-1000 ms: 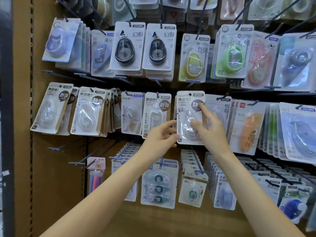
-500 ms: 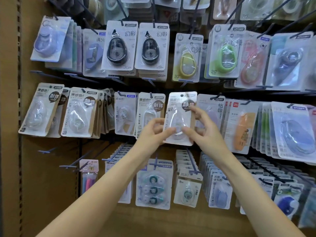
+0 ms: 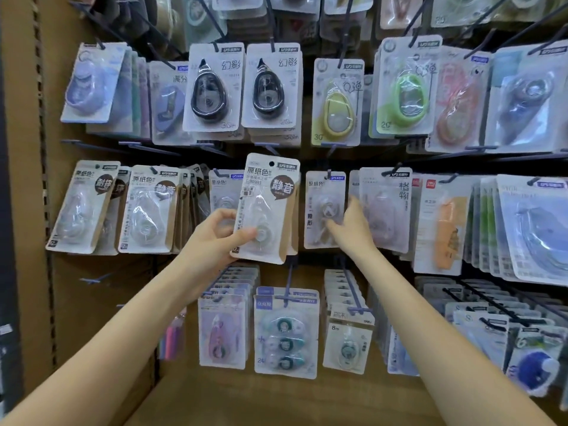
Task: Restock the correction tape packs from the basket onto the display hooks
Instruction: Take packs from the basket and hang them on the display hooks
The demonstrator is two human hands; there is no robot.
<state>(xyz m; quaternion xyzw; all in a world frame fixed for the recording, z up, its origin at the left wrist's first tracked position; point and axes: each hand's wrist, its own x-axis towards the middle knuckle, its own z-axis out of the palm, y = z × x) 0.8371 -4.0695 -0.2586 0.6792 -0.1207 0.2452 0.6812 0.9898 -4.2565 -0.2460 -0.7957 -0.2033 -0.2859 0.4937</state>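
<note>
Here the left hand [image 3: 212, 238] pinched the correction tape pack [image 3: 266, 210] at its lower left edge, thumb across the front and fingers behind, leaving the hang hole at the top unobstructed for threading. The pack was held off the hooks, slightly tilted, in front of the middle row. The right hand [image 3: 350, 229] held nothing; its relaxed fingers touched the hanging pack [image 3: 324, 210] just beside, probably to steady it and expose the display hook [image 3: 329, 173].

arms: both bare to frame edge | sleeves: none visible | hands: bare, no gloves, no rings
</note>
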